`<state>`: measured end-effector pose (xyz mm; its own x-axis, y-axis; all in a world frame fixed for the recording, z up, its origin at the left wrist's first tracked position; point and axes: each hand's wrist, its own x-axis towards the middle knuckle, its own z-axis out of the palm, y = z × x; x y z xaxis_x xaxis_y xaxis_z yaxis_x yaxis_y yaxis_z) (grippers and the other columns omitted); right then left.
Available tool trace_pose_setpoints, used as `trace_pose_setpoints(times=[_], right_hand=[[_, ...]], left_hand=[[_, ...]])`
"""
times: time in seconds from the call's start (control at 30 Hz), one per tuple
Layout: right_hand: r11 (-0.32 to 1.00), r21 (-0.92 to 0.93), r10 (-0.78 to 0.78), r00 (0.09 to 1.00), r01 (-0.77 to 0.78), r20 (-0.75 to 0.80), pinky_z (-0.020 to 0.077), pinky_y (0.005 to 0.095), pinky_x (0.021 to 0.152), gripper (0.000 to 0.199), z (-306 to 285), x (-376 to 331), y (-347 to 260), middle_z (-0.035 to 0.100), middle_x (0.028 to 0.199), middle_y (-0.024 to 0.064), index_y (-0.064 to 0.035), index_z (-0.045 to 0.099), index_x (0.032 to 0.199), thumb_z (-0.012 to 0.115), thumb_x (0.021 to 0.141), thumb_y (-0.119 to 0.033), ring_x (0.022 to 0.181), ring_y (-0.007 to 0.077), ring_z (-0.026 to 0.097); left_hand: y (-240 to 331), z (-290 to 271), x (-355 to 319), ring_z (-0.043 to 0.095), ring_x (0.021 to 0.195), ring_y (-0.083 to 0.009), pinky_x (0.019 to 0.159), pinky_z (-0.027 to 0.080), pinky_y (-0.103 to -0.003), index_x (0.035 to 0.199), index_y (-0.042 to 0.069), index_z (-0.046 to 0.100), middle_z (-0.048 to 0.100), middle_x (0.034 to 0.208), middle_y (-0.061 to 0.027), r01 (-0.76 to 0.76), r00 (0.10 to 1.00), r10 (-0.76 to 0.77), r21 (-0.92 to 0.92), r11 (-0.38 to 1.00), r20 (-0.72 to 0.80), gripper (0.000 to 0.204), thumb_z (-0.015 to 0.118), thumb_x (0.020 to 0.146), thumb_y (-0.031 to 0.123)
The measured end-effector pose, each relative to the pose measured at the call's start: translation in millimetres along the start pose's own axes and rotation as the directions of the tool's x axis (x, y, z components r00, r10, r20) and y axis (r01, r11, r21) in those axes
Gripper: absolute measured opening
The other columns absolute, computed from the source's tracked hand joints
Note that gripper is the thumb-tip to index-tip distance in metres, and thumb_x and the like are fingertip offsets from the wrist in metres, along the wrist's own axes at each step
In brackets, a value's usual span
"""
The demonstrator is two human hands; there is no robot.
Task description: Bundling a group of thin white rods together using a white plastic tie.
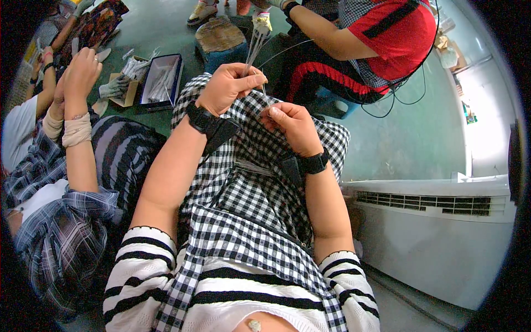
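Above my lap, my left hand is closed around a bundle of thin, pale strands that fans upward from the fist. My right hand is just below and to the right, thumb and fingers pinched together. A fine strand runs down from the left hand to those fingertips. More thin pale strands lie across the black-and-white checked apron on my lap. Dark bands circle both my wrists.
At left a person in a plaid shirt sits close by with raised hands. An open box of pale strands stands on the floor. Ahead are a blue stool and a person in red. A white slatted unit stands at right.
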<state>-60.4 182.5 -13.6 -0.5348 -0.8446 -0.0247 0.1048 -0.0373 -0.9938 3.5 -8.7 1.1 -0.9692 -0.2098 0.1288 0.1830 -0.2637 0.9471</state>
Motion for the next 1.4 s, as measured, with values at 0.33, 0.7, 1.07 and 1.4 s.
trace_pose_setpoints(times=[0.33,0.7,1.07,1.4], right_hand=[[0.971,-0.237,-0.067,0.98,0.022,-0.185,0.0411,0.021,0.056,0.015,6.9,-0.8,-8.7,0.059,0.067,0.0007,-0.0014,0.059,0.073,0.064,0.081,-0.012,0.058,0.0074,0.05],[0.901,-0.409,-0.248,0.945,0.145,-0.212,0.0419,0.0235,0.058,0.017,9.2,-1.4,-6.3,0.059,0.07,0.0031,-0.0003,0.061,0.078,0.061,0.083,-0.016,0.063,0.0102,0.052],[0.999,0.034,-0.026,0.999,0.028,-0.035,0.0428,0.0224,0.065,0.021,-0.7,-1.4,-2.6,0.06,0.079,0.0023,0.0002,0.06,0.088,0.051,0.091,-0.018,0.068,0.009,0.051],[0.986,0.166,-0.008,0.998,-0.003,0.061,0.0435,0.0223,0.065,0.019,-3.3,-1.5,-0.6,0.059,0.079,0.0024,-0.0014,0.058,0.089,0.053,0.091,-0.019,0.068,0.0093,0.052]], left_hand=[[-0.7,-0.9,0.1,0.047,0.058,-0.0027,0.052,0.036,-0.016,0.083,0.004,0.065,0.061,0.075,0.0008,0.006,0.999,-0.004,0.028,1.0,-0.046,0.009,0.067,0.08,0.012],[2.2,-0.6,0.9,0.047,0.054,-0.0026,0.048,0.034,-0.016,0.083,0.005,0.065,0.061,0.072,0.0002,0.013,0.996,-0.012,0.011,1.0,-0.084,0.009,0.067,0.08,0.013],[3.5,-0.8,0.2,0.046,0.053,-0.0025,0.047,0.033,-0.015,0.083,0.005,0.065,0.061,0.071,0.0,0.007,0.999,-0.009,-0.05,0.999,-0.044,0.01,0.067,0.081,0.014],[4.8,1.4,-1.4,0.046,0.055,-0.0034,0.049,0.034,-0.016,0.083,0.004,0.065,0.061,0.074,-0.0008,0.006,1.0,-0.006,-0.018,1.0,-0.026,0.01,0.067,0.081,0.014]])
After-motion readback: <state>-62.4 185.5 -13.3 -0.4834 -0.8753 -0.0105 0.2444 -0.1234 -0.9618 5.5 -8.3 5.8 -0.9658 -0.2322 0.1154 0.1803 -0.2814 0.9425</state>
